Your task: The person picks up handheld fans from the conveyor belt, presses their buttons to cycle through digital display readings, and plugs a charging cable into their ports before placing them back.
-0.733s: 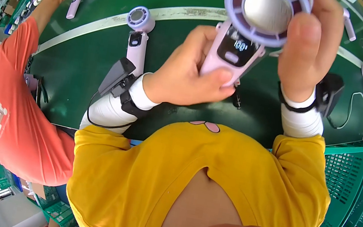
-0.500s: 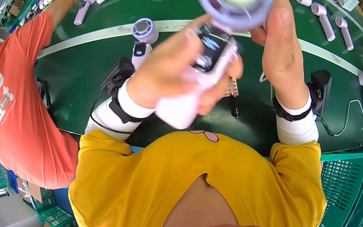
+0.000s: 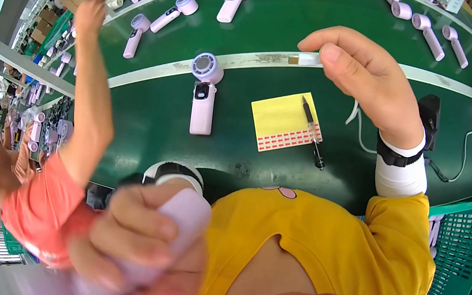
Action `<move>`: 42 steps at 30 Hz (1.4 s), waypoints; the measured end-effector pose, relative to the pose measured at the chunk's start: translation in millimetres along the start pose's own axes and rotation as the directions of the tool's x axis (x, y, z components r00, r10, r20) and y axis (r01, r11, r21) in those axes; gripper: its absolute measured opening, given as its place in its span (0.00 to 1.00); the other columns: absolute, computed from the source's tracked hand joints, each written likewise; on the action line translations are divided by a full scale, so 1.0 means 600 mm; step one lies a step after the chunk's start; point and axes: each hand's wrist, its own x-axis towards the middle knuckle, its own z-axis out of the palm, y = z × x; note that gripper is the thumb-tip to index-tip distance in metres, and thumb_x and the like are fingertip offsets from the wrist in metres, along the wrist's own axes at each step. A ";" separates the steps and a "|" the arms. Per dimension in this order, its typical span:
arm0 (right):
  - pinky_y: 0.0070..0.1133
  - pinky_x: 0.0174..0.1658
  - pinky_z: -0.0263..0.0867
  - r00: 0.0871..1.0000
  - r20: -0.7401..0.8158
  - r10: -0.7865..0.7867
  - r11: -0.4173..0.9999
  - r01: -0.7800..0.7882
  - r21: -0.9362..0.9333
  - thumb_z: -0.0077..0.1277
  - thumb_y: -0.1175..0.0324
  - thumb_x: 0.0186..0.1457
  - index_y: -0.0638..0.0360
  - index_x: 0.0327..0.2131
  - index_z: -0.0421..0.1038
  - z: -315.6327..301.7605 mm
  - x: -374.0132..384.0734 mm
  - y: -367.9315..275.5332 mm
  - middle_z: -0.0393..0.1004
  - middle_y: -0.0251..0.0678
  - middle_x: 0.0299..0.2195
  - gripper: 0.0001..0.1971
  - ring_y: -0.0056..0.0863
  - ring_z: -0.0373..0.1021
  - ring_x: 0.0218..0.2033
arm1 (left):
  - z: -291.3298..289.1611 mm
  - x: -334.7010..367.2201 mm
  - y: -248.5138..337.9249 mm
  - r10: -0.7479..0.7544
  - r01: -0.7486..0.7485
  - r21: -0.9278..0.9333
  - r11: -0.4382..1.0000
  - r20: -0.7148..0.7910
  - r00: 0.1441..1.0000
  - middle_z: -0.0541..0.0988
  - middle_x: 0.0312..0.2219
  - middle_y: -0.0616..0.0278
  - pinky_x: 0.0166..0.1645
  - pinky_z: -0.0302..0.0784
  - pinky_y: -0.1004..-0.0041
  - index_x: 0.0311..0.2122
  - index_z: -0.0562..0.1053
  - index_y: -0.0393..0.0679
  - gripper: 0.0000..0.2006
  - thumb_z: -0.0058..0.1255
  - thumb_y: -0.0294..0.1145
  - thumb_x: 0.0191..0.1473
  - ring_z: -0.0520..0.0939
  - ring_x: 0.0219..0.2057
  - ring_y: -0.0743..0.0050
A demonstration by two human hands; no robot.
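Below and left of the flat yellow paper pad (image 3: 276,113) edged with red arrows, the left hand (image 3: 137,223) is clamped around a pale-lilac plastic handheld fan (image 3: 190,212); both are blurred, and the fan's far end is too smeared to make out. Above and right of the pad, the right hand (image 3: 379,87) has thumb and fingers together on a small white plug (image 3: 309,60) with a metal tip, its rear hidden in the grip. A thin white cable (image 3: 352,114) right of the pad runs partly out of sight behind that hand. A slim black-and-clear pen (image 3: 313,129) crosses the pad, covering some arrows. Left of the pad, another lilac fan (image 3: 203,110) with a round grilled head lies on the dark green tabletop (image 3: 227,162)
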 end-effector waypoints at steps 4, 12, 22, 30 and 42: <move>0.10 0.28 0.53 0.998 0.056 -0.017 0.993 0.023 -0.115 0.42 0.65 0.55 0.62 0.32 0.68 0.003 -0.010 -0.002 0.63 0.24 0.21 0.10 0.12 0.58 0.23 | -0.006 0.039 -0.007 -0.369 0.315 -0.235 0.920 -0.238 0.899 0.66 0.37 0.59 0.30 0.66 0.75 0.40 0.59 0.40 0.18 0.47 0.37 0.47 0.72 0.28 0.68; 0.11 0.29 0.53 0.996 0.033 -0.086 0.982 0.090 -0.168 0.41 0.66 0.56 0.63 0.31 0.66 0.013 -0.008 0.008 0.63 0.26 0.24 0.10 0.11 0.56 0.26 | -0.021 0.030 -0.073 -0.528 0.488 -0.294 0.822 -0.075 0.846 0.68 0.31 0.47 0.28 0.71 0.72 0.44 0.58 0.35 0.19 0.33 0.40 0.52 0.74 0.25 0.62; 0.14 0.19 0.51 0.948 0.068 -0.312 0.938 0.319 -0.134 0.41 0.65 0.55 0.61 0.25 0.64 0.005 -0.018 0.015 0.62 0.25 0.15 0.10 0.12 0.56 0.17 | -0.002 0.019 -0.140 -0.892 0.934 -0.338 0.118 0.377 0.249 0.72 0.26 0.46 0.24 0.75 0.68 0.47 0.53 0.33 0.18 0.27 0.25 0.48 0.76 0.18 0.60; 0.17 0.21 0.50 0.949 0.150 -0.278 0.936 0.303 -0.178 0.42 0.65 0.53 0.63 0.21 0.62 0.001 -0.020 0.007 0.60 0.32 0.17 0.13 0.21 0.55 0.17 | -0.004 0.004 -0.148 -0.886 0.939 -0.245 0.239 0.341 0.315 0.72 0.26 0.50 0.25 0.73 0.72 0.51 0.48 0.31 0.24 0.30 0.22 0.45 0.75 0.19 0.64; 0.16 0.19 0.54 0.935 0.125 -0.332 0.880 0.355 -0.315 0.41 0.67 0.55 0.61 0.22 0.65 0.007 -0.012 0.010 0.68 0.30 0.19 0.11 0.19 0.59 0.16 | 0.001 -0.006 -0.153 -0.803 0.861 -0.200 0.468 0.311 0.509 0.71 0.27 0.49 0.26 0.73 0.73 0.50 0.49 0.30 0.24 0.32 0.19 0.45 0.74 0.19 0.65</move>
